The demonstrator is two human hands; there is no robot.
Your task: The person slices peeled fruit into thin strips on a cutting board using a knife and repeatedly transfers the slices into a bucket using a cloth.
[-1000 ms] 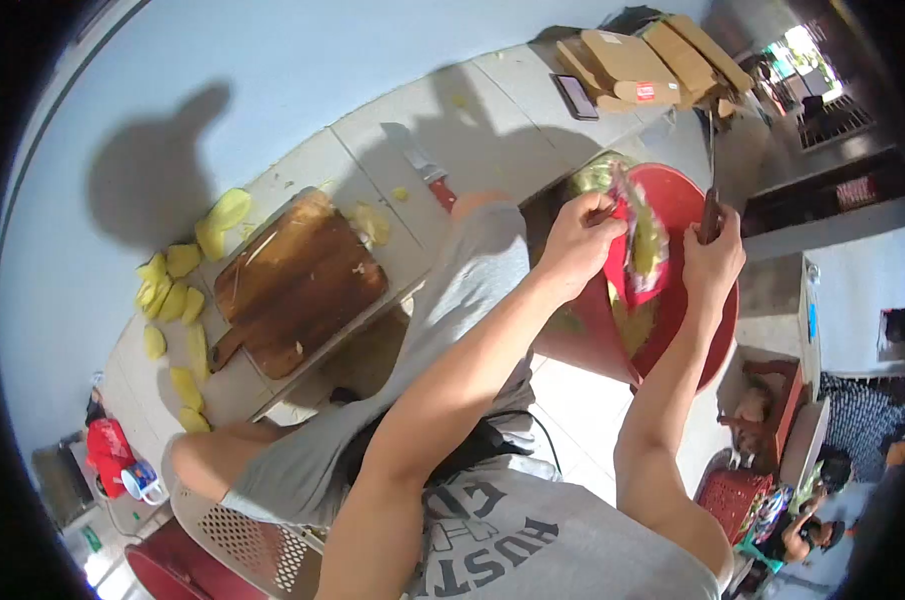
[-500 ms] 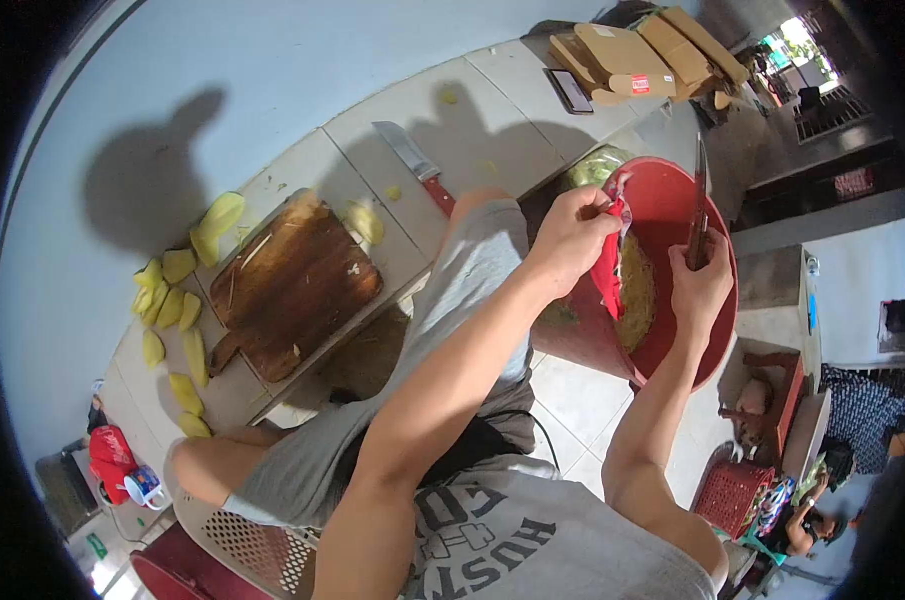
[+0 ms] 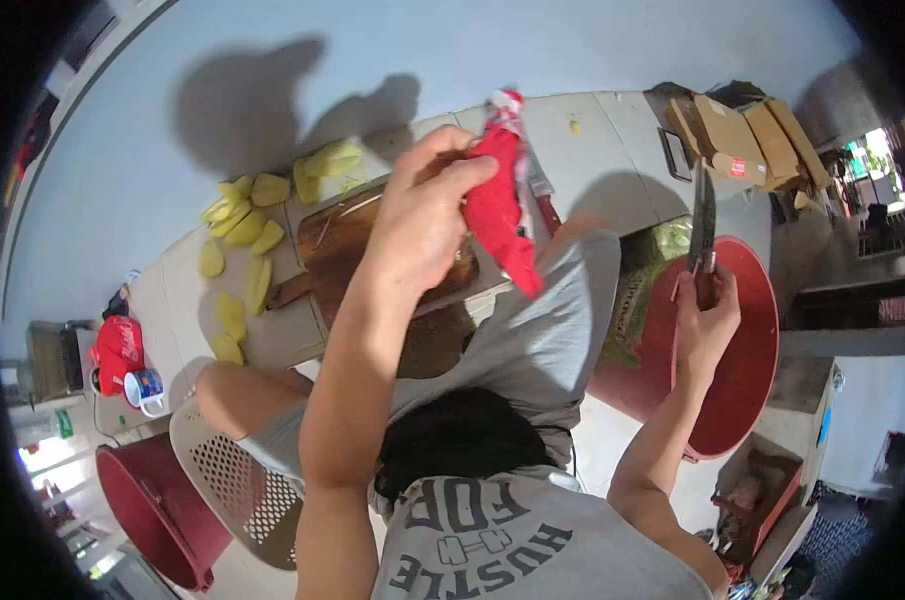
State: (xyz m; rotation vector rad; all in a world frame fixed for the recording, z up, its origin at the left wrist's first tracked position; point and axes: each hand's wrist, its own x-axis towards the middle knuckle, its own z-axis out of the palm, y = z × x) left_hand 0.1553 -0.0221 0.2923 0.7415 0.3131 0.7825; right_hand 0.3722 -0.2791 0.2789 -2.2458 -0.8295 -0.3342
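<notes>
My left hand (image 3: 428, 210) is raised over the cutting board, its fingers closed on a red cloth (image 3: 498, 195) with a white-patterned end, which hangs down. My right hand (image 3: 708, 315) grips a knife (image 3: 704, 225) by its handle, the dark blade pointing up, in front of the red bucket (image 3: 761, 340). Beneath my left hand lies the wooden cutting board (image 3: 338, 250), partly hidden by the hand and arm. Behind the cloth, a second knife with a red handle (image 3: 550, 212) rests on the tiled counter.
Pale yellow-green slices (image 3: 243, 230) lie left of the board. A green plastic bag (image 3: 638, 310) sits against the bucket. A phone (image 3: 676, 155) and cardboard boxes (image 3: 730, 140) are at the back right. A mug (image 3: 145, 390), a perforated chair (image 3: 238, 470) and another red bucket (image 3: 163, 510) are at left.
My left hand has carried the red cloth from the bucket leftward, over the board. My right hand still holds the knife by the bucket. The whole view has shifted.
</notes>
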